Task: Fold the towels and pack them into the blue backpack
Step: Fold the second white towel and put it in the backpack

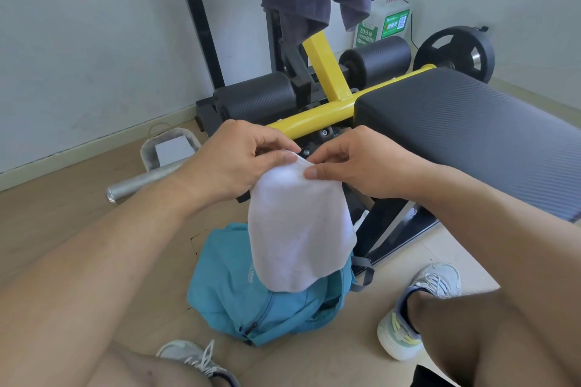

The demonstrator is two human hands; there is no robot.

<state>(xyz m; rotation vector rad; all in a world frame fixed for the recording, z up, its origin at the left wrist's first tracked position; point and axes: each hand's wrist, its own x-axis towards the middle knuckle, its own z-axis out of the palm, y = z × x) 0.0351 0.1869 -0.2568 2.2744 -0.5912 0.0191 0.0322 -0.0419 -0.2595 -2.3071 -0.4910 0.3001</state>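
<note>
You pinch the top edge of the white terry towel (298, 229) in both hands, left hand (232, 160) and right hand (361, 163), above the blue fabric backpack (251, 292) on the floor. Your grip is shallow; the corners could slip and unfold it.

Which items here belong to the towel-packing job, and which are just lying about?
In use: white towel, pinched by left hand and right hand; blue backpack on the floor.
Lying about: weight bench, weight plate, metal bar, hanging dark clothes.
</note>
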